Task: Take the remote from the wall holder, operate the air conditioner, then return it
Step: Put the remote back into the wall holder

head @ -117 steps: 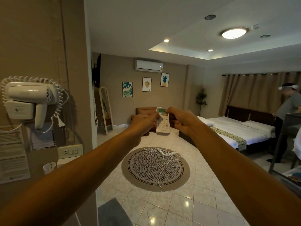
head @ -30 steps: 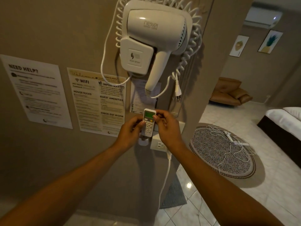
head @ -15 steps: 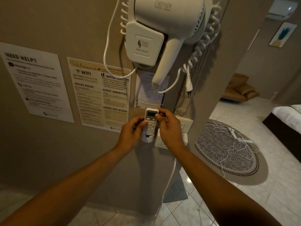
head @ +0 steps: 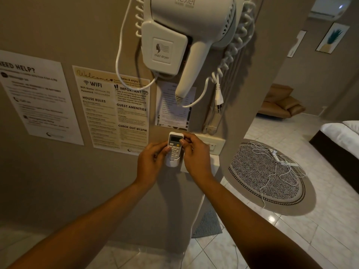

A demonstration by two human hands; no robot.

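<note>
Fingertips (head: 182, 141) of the right hand (head: 195, 154) pinch the upper right edge of the remote (head: 174, 147), closed on it beside the display; the thumb tip of the left hand (head: 151, 162) presses the keypad from the left, with the remaining left fingers curled at the remote's side, so both hands grip the one unit. Compared with one second ago, the remote sits lower: its bottom end is now inside the wall holder (head: 172, 163), where before it was above the cradle. This indicates that the return step is nearly complete; what remains, by judgement, is a final push to full depth and release of both hands. The remote is small, white and upright against the wall, with a greyish display at the top, an orange button just below it at the right, and rows of pale keys beneath. The holder is a white rounded cup covering the remote's lower end. The remote is directly below the hair dryer (head: 186, 35), with a printed notice (head: 112, 109) to the left of the remote and a wall socket plate (head: 211, 144) just beside it to the right.
</note>
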